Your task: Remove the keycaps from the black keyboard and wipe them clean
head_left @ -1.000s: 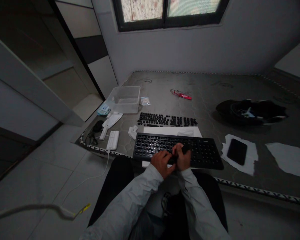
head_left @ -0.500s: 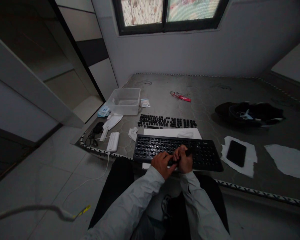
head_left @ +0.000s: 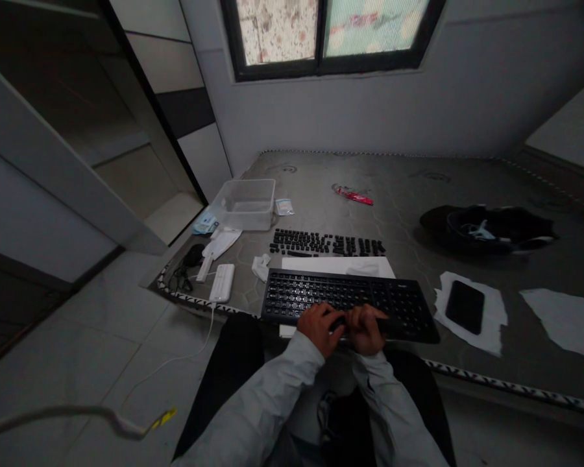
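Note:
The black keyboard (head_left: 296, 292) lies along the near edge of the bed-like surface, its key caps off across most of the board. Over its lower middle, my right hand (head_left: 366, 329) is wrapped round a dark stick-shaped tool (head_left: 392, 326), one end poking out to the right. My left hand (head_left: 318, 327) is at the keyboard's front edge with curled fingers, and the tool's left end appears pinched between its thumb and forefinger. The exact kind of tool is too dark to make out. Behind the keyboard, loose black key caps (head_left: 306, 241) lie in rows.
White board (head_left: 316, 264) under the keyboard. Left: clear plastic box (head_left: 248, 220), white power strip (head_left: 222, 283), crumpled tissue (head_left: 261, 266), black cable (head_left: 180, 277). Right: phone (head_left: 464, 306) on paper, another paper sheet (head_left: 567, 321), black cap-like item (head_left: 486, 227). Red packet (head_left: 355, 195) behind.
The tool has swung from slanting up to the right to lying nearly level, and my right hand has turned and lowered with it. The view has tipped slightly upward.

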